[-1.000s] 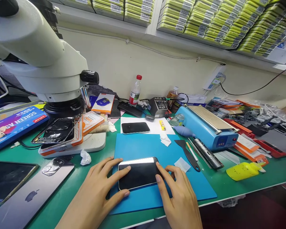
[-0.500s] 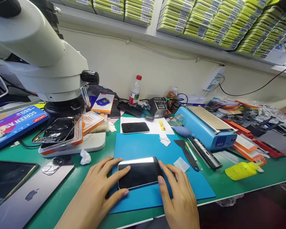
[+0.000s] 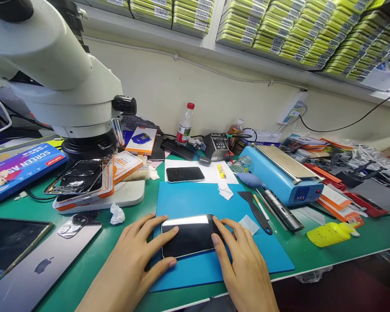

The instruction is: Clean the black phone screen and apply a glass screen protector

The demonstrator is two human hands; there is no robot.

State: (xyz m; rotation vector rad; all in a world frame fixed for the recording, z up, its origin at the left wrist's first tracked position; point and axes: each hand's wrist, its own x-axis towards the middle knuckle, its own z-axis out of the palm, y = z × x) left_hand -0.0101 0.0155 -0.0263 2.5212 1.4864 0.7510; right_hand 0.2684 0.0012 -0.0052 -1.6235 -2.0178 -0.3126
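A smartphone (image 3: 189, 239) lies screen up on the blue mat (image 3: 182, 197), its dark glass reflecting a bright strip. My left hand (image 3: 142, 245) is around its left end, index fingertip on the glass and thumb at the near edge. At the opposite end, my right hand (image 3: 242, 260) grips the phone between thumb and index finger, covering its right edge. A second smartphone (image 3: 185, 174) rests on white paper beyond the mat. To the right of the held phone are a small white wipe (image 3: 248, 225) and a black spatula (image 3: 256, 212).
A microscope (image 3: 68, 86) stands at the left, with an opened phone (image 3: 81, 175) on boxes at its base. A large grey phone (image 3: 45, 264) lies near my left forearm. On the right are a blue heating machine (image 3: 276, 173), a black cylindrical tool (image 3: 284, 211) and a yellow bottle (image 3: 329, 234).
My right hand has shifted slightly left, its thumb and index finger now further over the phone's right end. My left hand and the phone look nearly unchanged.
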